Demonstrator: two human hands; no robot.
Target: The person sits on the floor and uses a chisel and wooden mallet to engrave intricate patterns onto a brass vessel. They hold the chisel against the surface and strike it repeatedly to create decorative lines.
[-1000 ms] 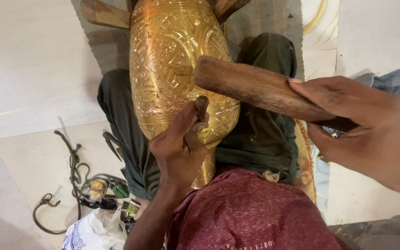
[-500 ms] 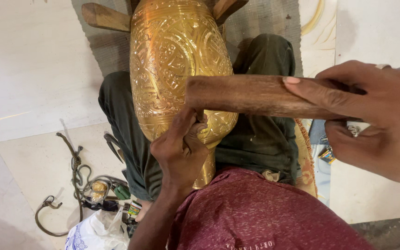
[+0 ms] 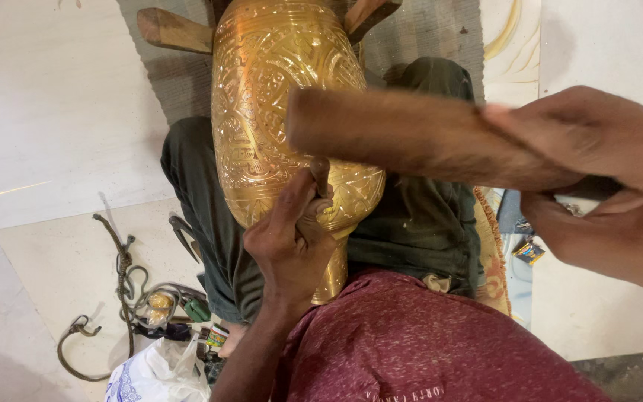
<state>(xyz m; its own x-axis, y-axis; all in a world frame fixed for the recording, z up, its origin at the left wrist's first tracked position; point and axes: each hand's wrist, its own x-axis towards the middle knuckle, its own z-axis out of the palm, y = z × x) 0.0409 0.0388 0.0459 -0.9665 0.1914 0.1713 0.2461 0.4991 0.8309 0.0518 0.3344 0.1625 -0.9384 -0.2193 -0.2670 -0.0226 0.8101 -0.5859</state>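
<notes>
brass vase (image 3: 284, 112) lies across the lap, left hand (image 3: 292, 242) fingers pinching a small punch (image 3: 320, 175) upright on it, right hand (image 3: 597, 179) fingers wrapped round a wooden mallet (image 3: 411, 138) above; a glancing blow could skid the punch, scarring the engraving.

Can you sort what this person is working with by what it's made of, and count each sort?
Brass: 1, the engraved vase lying across the lap.
Wood: 3, the mallet block in the right hand, and two props beside the vase.
Metal punch: 1, the chisel in the left hand.
Total: 5.
</notes>
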